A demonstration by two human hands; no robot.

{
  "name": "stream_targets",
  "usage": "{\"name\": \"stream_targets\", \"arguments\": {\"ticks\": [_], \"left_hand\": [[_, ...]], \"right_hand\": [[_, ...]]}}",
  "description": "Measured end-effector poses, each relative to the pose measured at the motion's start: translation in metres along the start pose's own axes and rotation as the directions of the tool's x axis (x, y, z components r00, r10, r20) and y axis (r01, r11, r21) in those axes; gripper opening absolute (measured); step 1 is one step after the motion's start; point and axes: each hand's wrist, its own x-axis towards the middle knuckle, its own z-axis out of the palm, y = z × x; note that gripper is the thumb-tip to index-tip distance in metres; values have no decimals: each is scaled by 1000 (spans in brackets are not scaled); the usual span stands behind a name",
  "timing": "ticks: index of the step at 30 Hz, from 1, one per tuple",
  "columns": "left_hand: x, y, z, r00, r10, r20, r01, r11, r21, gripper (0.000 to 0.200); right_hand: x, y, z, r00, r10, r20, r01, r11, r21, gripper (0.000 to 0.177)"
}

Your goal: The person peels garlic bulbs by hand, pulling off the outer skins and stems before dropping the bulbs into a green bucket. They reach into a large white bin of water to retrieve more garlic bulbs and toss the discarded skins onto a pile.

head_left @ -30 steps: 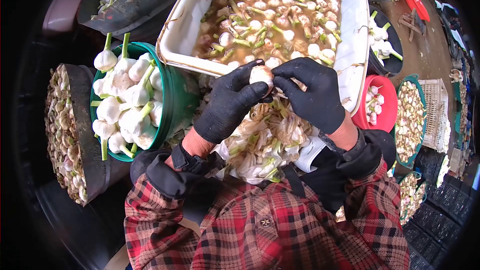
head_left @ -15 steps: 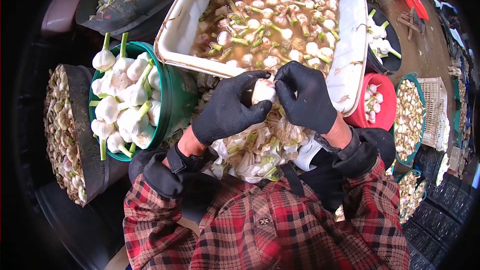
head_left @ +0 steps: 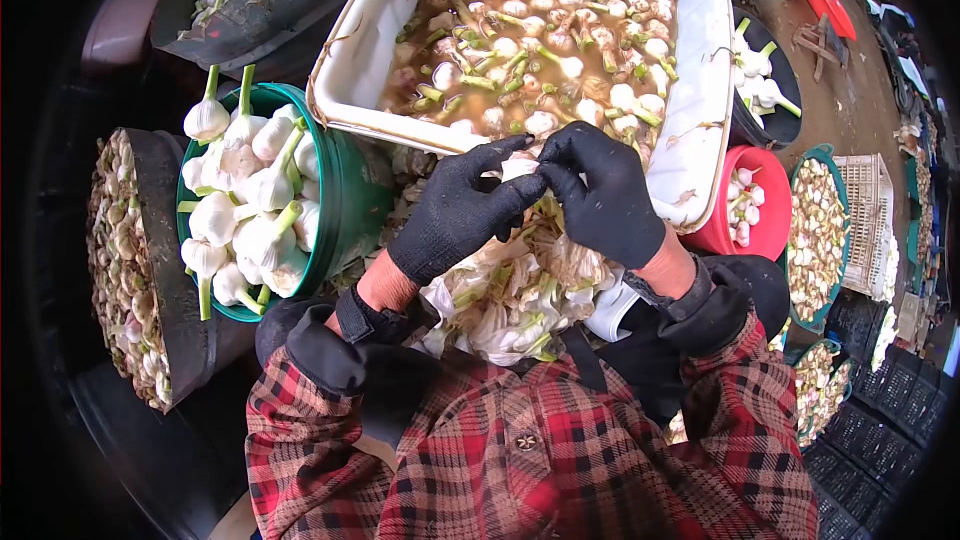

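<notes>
My left hand [head_left: 462,208], in a black glove, is closed around a garlic bulb [head_left: 519,168]. Only a pale part of the bulb shows between the two hands. My right hand [head_left: 606,198], gloved the same way, pinches at the bulb's right side, its fingertips partly hiding it. Both hands are over a heap of loose garlic skins [head_left: 500,310] in my lap, by the near rim of a white tub [head_left: 395,130]. Inside that tub, many garlic bulbs [head_left: 570,67] with cut green stems float in brown water.
On the left stands a green bucket [head_left: 345,190] heaped with white garlic, beside a dark container [head_left: 180,260] of dirtier bulbs. To the right are a red bucket [head_left: 775,205], a black bucket [head_left: 785,130] and a plastic crate [head_left: 868,205].
The bulb has turned and shows less between my hands. My right fingers have come across it to the left, and the left fingers have closed in.
</notes>
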Motion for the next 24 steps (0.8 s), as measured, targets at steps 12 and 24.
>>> {"name": "stream_targets", "arguments": {"ticks": [12, 24], "left_hand": [[-2, -4, 5, 924, 384, 4, -383, 923, -32, 73], [5, -15, 0, 972, 195, -135, -183, 978, 96, 66]], "right_hand": [[0, 16, 7, 943, 313, -108, -304, 948, 96, 9], [-2, 0, 2, 923, 376, 86, -386, 909, 160, 18]]}}
